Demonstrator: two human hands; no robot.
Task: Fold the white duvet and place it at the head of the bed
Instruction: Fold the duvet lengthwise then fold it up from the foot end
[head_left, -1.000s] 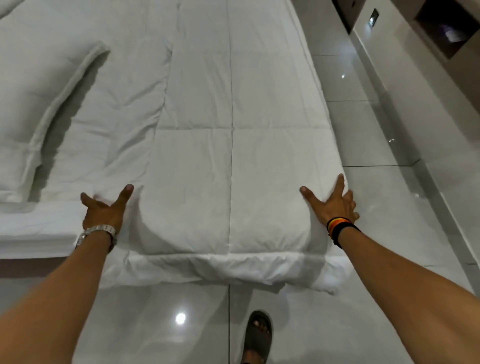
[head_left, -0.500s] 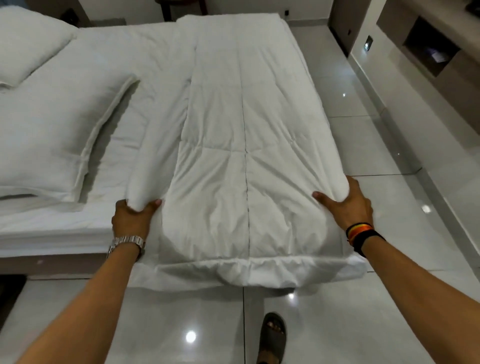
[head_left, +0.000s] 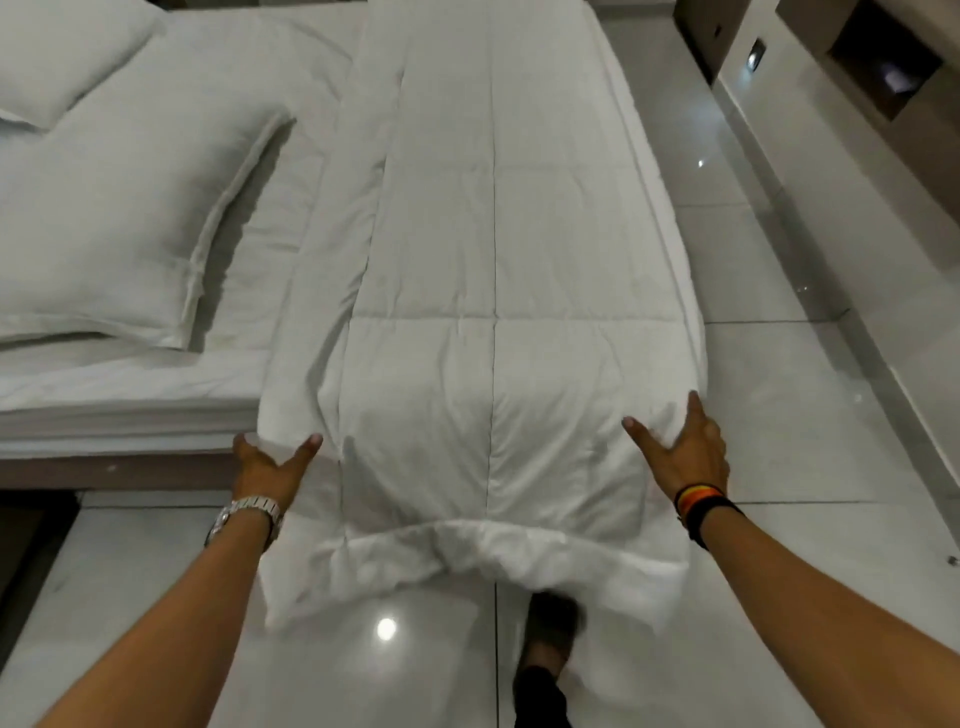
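The left hand grips the near left corner of the white duvet, thumb and fingers spread in a wide V with a bunch of fabric pinched between them. The right hand holds the duvet's near right corner the same way, thumb on top and fingers wrapped around the side edge. A metal watch sits on the left wrist; dark and orange bands circle the right.

The duvet's near end hangs off the bed over the tiled floor, its hem drooping just above a dark shoe. Beyond the hands, the duvet runs as a long folded strip along the bed's right side. Two pillows lie left of the duvet.

Compared with half a second ago, the near end has been pulled farther off the bed, and the hem now covers the shoe's toe.
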